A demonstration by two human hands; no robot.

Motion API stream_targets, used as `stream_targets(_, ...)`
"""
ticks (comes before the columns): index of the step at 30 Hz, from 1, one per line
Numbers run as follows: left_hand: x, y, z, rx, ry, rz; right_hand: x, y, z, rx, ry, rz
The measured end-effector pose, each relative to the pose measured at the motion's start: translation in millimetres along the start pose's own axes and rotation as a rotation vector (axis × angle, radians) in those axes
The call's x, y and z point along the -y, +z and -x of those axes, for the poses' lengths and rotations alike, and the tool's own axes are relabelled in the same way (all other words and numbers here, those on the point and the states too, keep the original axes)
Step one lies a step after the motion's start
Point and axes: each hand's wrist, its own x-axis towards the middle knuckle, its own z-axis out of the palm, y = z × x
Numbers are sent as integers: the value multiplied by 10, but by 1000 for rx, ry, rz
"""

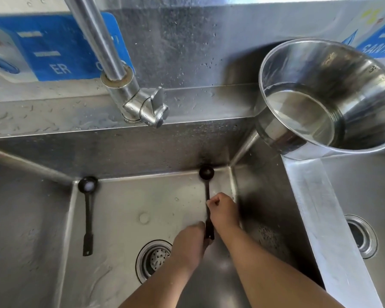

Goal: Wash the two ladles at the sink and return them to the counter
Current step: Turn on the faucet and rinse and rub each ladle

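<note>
Left hand (pixel 190 243) and right hand (pixel 222 211) are gripping one ladle (pixel 207 190) by its handle; other ladle (pixel 88 216) is lying at nine o'clock, neither returned yet.

Bare forearms (pixel 265 263); bare L hand (pixel 190 240), R hand (pixel 223 211).

The sink (pixel 125 207) holds one black ladle (pixel 88 215), its rim a pot (pixel 342 70).

Both ladles (pixel 88 215) (pixel 207 196) black; sink (pixel 125 152), pot (pixel 329 96) silver steel; sticker (pixel 71 47) blue w/ white lettering.
</note>
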Motion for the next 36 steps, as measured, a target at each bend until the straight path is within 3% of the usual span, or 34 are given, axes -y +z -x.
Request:
stream_targets(8,-50,4,18,2,-18,-36,-23,44,-20,-30,18,-8)
stream_targets(12,-92,-38,73,104,-89,37,15,-12,76,-2,34,11)
stream_targets(15,-183,-146,123,224,-240,111,71,-108,223,31,32,67)
stream_targets(20,-262,-528,394,312,-285,23,259,-290,608,160,-30,144)
stream_targets(28,-166,-1339,1262,78,-535,338,787,-340,1291,386,-151,362)
stream_targets(36,508,-1626,1746,-40,-716,618,1227,187,1823,436,-211,385)
